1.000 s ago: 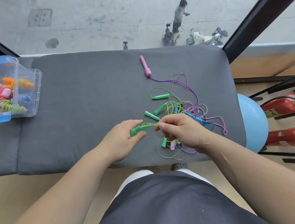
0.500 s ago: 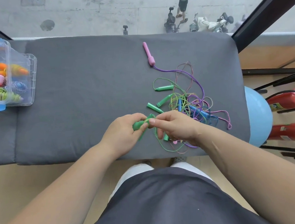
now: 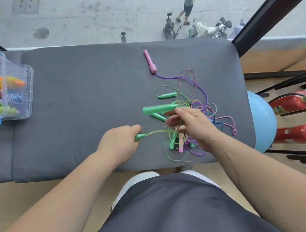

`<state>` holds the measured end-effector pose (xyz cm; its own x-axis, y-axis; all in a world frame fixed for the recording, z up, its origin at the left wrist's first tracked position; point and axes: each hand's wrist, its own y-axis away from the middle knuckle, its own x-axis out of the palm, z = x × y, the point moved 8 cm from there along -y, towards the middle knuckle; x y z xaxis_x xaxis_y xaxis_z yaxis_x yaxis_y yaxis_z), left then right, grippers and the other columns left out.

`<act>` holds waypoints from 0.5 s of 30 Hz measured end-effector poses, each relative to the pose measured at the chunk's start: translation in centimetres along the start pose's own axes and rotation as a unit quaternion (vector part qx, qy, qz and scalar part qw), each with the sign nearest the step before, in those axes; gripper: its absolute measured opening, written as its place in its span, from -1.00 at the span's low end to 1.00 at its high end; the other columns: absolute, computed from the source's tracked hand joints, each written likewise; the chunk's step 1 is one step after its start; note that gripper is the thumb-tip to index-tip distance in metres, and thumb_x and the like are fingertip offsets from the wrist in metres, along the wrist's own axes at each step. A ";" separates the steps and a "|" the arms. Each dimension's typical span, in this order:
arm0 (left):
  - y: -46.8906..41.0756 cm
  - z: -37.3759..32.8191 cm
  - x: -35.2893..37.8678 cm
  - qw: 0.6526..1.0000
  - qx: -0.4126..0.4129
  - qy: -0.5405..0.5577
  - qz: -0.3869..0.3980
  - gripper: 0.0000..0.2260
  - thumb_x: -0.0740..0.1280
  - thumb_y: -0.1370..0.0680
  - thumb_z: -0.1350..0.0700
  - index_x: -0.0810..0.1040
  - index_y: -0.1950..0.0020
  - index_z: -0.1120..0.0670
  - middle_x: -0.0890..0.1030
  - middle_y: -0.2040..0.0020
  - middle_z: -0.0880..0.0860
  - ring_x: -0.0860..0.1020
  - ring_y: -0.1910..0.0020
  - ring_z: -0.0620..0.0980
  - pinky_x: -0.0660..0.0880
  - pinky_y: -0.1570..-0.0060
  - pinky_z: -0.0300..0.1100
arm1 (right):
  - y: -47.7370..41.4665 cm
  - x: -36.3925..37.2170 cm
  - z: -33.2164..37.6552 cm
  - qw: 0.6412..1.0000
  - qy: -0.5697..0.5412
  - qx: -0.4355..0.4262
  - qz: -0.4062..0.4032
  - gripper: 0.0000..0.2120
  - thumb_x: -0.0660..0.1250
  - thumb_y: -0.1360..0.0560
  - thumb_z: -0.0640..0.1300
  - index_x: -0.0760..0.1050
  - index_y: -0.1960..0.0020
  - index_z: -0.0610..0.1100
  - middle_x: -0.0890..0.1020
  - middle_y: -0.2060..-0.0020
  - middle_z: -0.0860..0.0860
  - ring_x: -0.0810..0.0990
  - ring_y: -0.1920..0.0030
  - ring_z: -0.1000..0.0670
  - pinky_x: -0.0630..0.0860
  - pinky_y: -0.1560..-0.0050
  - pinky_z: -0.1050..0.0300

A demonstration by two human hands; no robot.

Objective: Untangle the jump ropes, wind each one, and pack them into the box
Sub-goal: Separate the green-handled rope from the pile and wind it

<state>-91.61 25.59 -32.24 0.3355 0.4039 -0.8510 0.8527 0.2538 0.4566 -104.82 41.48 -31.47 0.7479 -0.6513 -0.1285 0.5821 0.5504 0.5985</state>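
Observation:
A tangle of jump ropes (image 3: 190, 113) in green, purple, blue and pink lies on the right of the grey padded bench (image 3: 91, 87). My left hand (image 3: 119, 144) grips one green handle (image 3: 140, 136), its green cord running right into the tangle. My right hand (image 3: 193, 125) holds a second, larger green handle (image 3: 159, 109) lifted above the pile, pinching it at its cord end. A pink handle (image 3: 150, 63) with a purple cord lies apart, farther back. The clear plastic box (image 3: 28, 92) sits at the bench's left end with wound ropes inside.
A blue exercise ball (image 3: 262, 122) and two red fire extinguishers (image 3: 294, 103) stand right of the bench. More green handles (image 3: 167, 95) lie in the pile. Beyond the bench is a window onto a street with a person and scooters.
My hands, together on one green handle before, have parted. The left hand pulled its handle leftward, stretching the cord. The right hand picked up a second green handle and raised it.

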 end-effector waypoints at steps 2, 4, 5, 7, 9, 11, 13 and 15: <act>-0.1 1.7 1.1 0.998 -0.022 -0.054 0.025 -0.80 0.17 -0.66 -0.14 0.38 0.01 -0.03 0.46 0.18 -0.05 0.47 0.18 0.09 0.41 0.23 -0.08 | -0.3 -2.1 0.5 0.998 -0.018 -0.023 -0.057 -0.66 0.10 -0.70 -0.07 0.65 -0.05 -0.11 0.73 0.07 -0.09 0.67 0.02 -0.02 0.47 -0.05 0.05; -0.4 4.5 2.3 0.993 -0.070 -0.080 0.053 -0.71 0.15 -0.64 -0.25 0.39 -0.01 -0.03 0.47 0.15 -0.06 0.52 0.12 0.08 0.38 0.23 -0.10 | -0.5 -3.9 1.2 0.994 -0.063 -0.030 -0.083 -0.66 0.09 -0.71 -0.08 0.62 -0.05 -0.13 0.70 0.14 -0.11 0.66 0.09 -0.06 0.51 -0.05 0.02; -0.5 6.5 2.9 0.989 -0.105 -0.085 0.067 -0.68 0.14 -0.63 -0.28 0.40 -0.01 -0.04 0.51 0.12 -0.05 0.56 0.06 0.08 0.38 0.21 -0.10 | -0.5 -4.6 1.6 0.991 -0.092 -0.030 -0.090 -0.67 0.08 -0.71 -0.09 0.61 -0.05 -0.14 0.66 0.23 -0.11 0.63 0.18 -0.06 0.53 -0.03 0.00; -0.4 10.8 3.6 0.975 -0.185 -0.093 0.087 -0.68 0.09 -0.64 -0.25 0.42 -0.03 -0.02 0.58 -0.02 -0.01 0.56 -0.07 0.10 0.39 0.11 -0.09 | -0.4 -5.9 2.7 0.987 -0.117 -0.036 -0.103 -0.67 0.07 -0.72 -0.08 0.59 -0.07 -0.16 0.46 0.41 -0.07 0.47 0.34 -0.03 0.59 0.05 -0.03; -0.2 14.4 3.9 0.953 -0.252 -0.124 0.112 -0.66 0.08 -0.65 -0.20 0.45 -0.19 0.01 0.55 -0.18 0.06 0.50 -0.19 0.14 0.41 -0.05 -0.02 | 0.0 -7.1 3.7 0.985 -0.118 -0.033 -0.121 -0.66 0.07 -0.72 -0.06 0.58 -0.11 -0.16 0.24 0.43 -0.04 0.28 0.42 0.02 0.62 0.19 -0.02; -0.4 15.8 3.9 0.934 -0.288 -0.157 0.144 -0.52 0.15 -0.60 -0.27 0.37 -0.38 0.01 0.47 -0.31 0.10 0.42 -0.32 0.18 0.37 -0.27 0.14 | 0.7 -7.6 4.5 0.983 -0.127 -0.019 -0.133 -0.65 0.07 -0.72 -0.01 0.58 -0.13 -0.15 0.16 0.42 -0.02 0.20 0.44 0.04 0.56 0.35 0.09; -1.6 13.6 3.5 0.948 -0.264 -0.106 0.144 -0.28 0.25 -0.50 -0.39 0.21 -0.54 -0.02 0.41 -0.40 0.12 0.38 -0.39 0.21 0.33 -0.36 0.20 | 1.6 -6.9 5.3 0.980 -0.158 -0.008 -0.123 -0.64 0.07 -0.71 0.02 0.58 -0.14 -0.14 0.13 0.40 -0.03 0.16 0.42 0.02 0.47 0.43 0.16; -3.3 7.6 2.7 0.979 -0.155 0.064 0.112 -0.11 0.38 -0.43 -0.39 0.10 -0.62 -0.09 0.35 -0.50 0.08 0.34 -0.46 0.16 0.34 -0.41 0.12 | 2.4 -5.1 5.8 0.973 -0.209 0.004 -0.094 -0.64 0.08 -0.71 0.03 0.58 -0.14 -0.14 0.14 0.39 -0.02 0.14 0.41 0.01 0.43 0.45 0.17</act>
<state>-90.49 19.21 -38.02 0.4303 0.5826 -0.6895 0.5939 0.3925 0.7023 -109.10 43.12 -24.73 0.4319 -0.8968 0.0962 0.6927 0.3982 0.6013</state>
